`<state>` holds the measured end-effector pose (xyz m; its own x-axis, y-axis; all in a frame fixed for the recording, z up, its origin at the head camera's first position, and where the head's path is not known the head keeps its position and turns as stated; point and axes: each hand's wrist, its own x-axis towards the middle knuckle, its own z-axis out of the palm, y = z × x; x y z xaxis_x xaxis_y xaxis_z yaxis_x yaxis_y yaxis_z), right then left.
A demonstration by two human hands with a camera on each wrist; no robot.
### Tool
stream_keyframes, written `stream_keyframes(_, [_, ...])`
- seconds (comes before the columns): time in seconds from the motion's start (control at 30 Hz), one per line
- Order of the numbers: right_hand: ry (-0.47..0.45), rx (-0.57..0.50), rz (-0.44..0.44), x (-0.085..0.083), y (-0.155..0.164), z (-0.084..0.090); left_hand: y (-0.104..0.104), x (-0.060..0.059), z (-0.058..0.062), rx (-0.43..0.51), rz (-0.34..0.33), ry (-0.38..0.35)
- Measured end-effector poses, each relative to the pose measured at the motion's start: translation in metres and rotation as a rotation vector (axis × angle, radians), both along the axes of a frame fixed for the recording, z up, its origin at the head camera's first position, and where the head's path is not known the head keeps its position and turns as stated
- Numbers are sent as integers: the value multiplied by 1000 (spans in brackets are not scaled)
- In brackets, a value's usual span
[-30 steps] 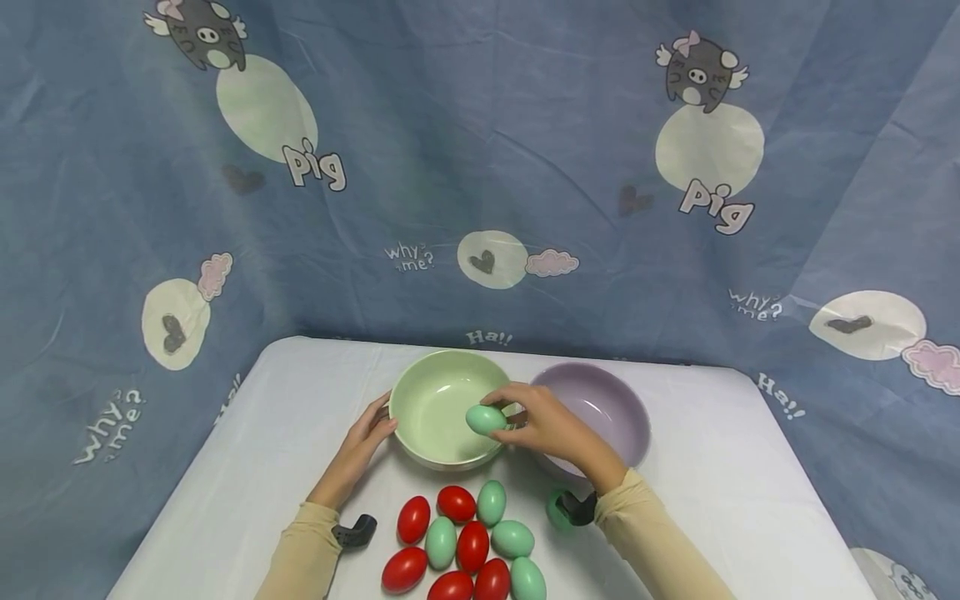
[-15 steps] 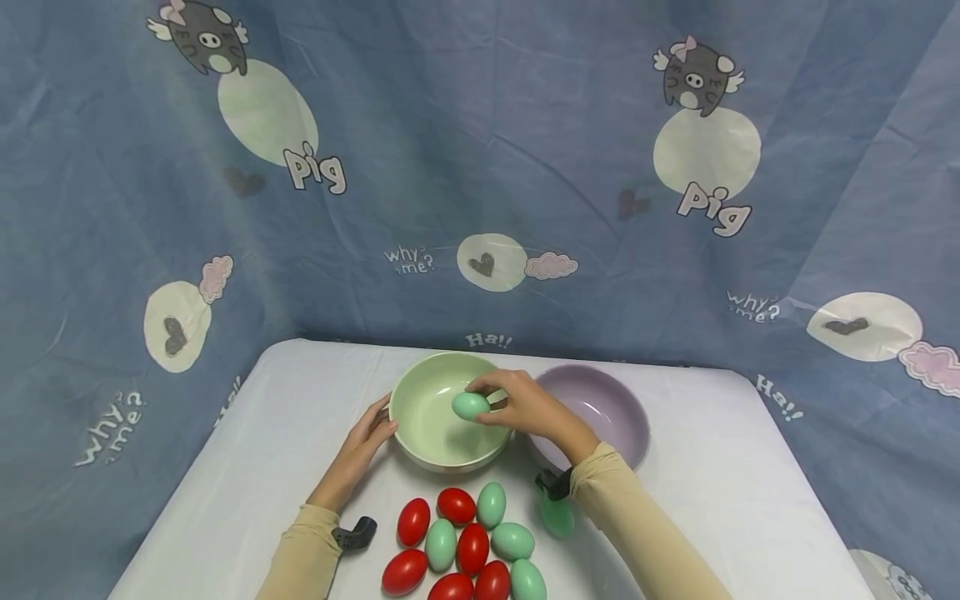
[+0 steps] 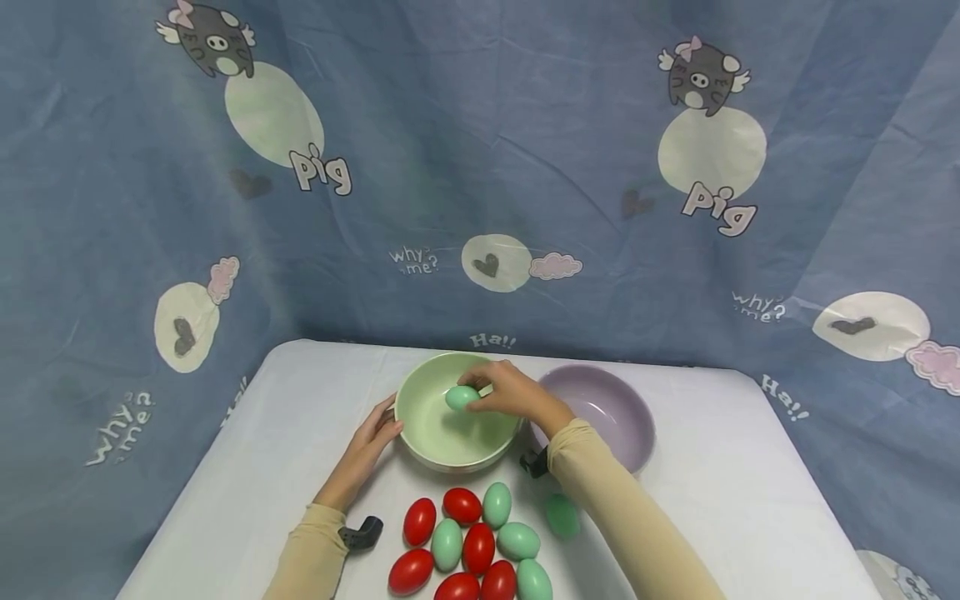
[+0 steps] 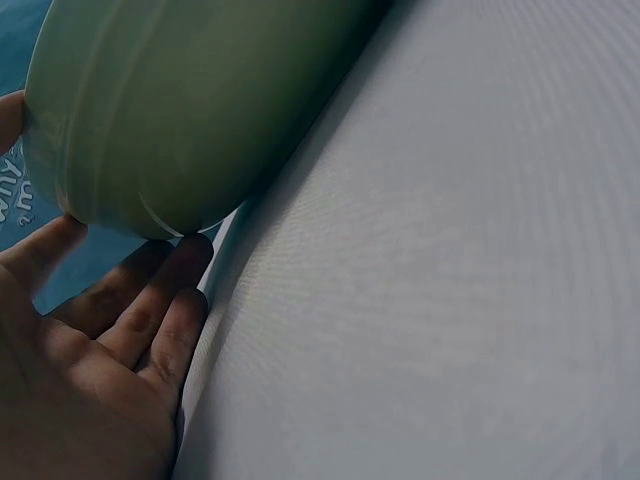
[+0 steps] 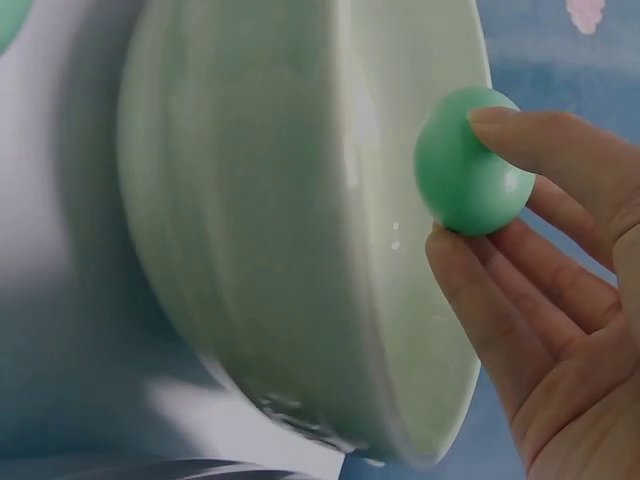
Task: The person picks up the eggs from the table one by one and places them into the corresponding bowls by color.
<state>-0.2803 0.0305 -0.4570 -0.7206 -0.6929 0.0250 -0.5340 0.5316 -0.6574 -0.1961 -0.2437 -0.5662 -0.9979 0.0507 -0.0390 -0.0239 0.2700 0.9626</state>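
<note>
Green egg held over the green bowl

The right hand (image 3: 510, 393) pinches the green egg (image 3: 462, 397) above the green bowl (image 3: 420, 417); the left hand (image 3: 367, 446), fingers relaxed, rests against the bowl's left wall. The purple bowl (image 3: 607, 412) sits just right of it.

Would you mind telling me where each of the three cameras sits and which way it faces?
Head: worn high, looks forward and down at the table; both sleeved arms show, left hand, right hand.
Left wrist: low by the cloth, looks along the palm at the green bowl wall; palm and fingers show.
Right wrist: looks past the bowl rim at the green egg pinched in its fingers.
Shared: all three show the green bowl.
</note>
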Motion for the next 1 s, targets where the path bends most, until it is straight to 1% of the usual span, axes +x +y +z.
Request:
stream_keyframes(0.1, [8, 25, 15, -6, -4, 2, 1, 1, 1, 2, 7, 5])
stream_keyframes(0.27, [-21, 52, 25, -13, -8, 6, 0, 1, 1, 13, 4, 12])
stream_keyframes(0.43, [-29, 85, 25, -19, -12, 2, -1, 2, 0, 35, -8, 20])
stream_keyframes(0.63, [-43, 144, 11, -24, -19, -3, -1, 0, 0, 19, 4, 3])
stream_keyframes(0.83, [-49, 240, -8, -27, -25, -4, -1, 0, -1, 13, 19, -4])
stream_keyframes(1.0, [-49, 317, -22, -29, -28, -5, 0, 0, -1, 6, 9, 13])
